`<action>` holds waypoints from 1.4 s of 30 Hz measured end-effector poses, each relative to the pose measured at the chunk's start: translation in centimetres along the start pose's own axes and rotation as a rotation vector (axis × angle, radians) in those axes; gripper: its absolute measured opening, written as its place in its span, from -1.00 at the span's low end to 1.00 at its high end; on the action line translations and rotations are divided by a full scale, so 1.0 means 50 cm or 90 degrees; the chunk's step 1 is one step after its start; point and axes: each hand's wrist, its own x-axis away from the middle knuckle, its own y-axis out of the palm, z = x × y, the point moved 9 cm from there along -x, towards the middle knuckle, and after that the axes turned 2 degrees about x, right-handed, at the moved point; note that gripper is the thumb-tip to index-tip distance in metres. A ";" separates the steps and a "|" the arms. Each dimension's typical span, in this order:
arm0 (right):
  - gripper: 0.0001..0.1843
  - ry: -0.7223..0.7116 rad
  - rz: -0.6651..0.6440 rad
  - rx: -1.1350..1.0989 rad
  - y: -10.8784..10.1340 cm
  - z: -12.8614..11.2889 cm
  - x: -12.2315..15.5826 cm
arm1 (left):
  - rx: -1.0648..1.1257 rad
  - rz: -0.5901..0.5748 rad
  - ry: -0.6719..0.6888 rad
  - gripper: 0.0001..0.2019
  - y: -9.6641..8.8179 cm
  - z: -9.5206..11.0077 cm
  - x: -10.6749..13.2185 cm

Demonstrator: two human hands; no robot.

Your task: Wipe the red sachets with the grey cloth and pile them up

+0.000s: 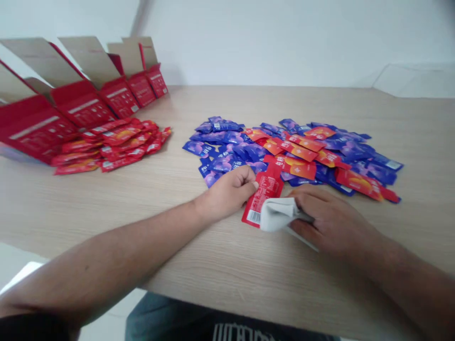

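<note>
My left hand is closed, its fingertips pinching the left edge of a red sachet that lies flat on the wooden table. My right hand is closed on a folded white cloth, which rests on the sachet's lower end. Just beyond both hands lies a mixed heap of blue and red sachets.
A separate pile of red sachets lies at the left. Behind it stand several open red cartons with their flaps up. A white wall runs along the table's far edge. My dark shirt shows at the near edge.
</note>
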 end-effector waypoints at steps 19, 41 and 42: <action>-0.86 0.082 -0.060 -0.036 0.075 0.074 0.029 | -1.083 0.463 -0.091 -0.67 -0.665 0.217 0.067; -0.95 0.034 -0.094 -0.054 0.056 0.033 -0.003 | -0.993 0.434 -0.125 -0.59 -0.632 0.225 0.065; -0.96 0.033 -0.093 -0.057 0.052 0.028 -0.007 | -0.975 0.417 -0.103 -0.60 -0.600 0.224 0.053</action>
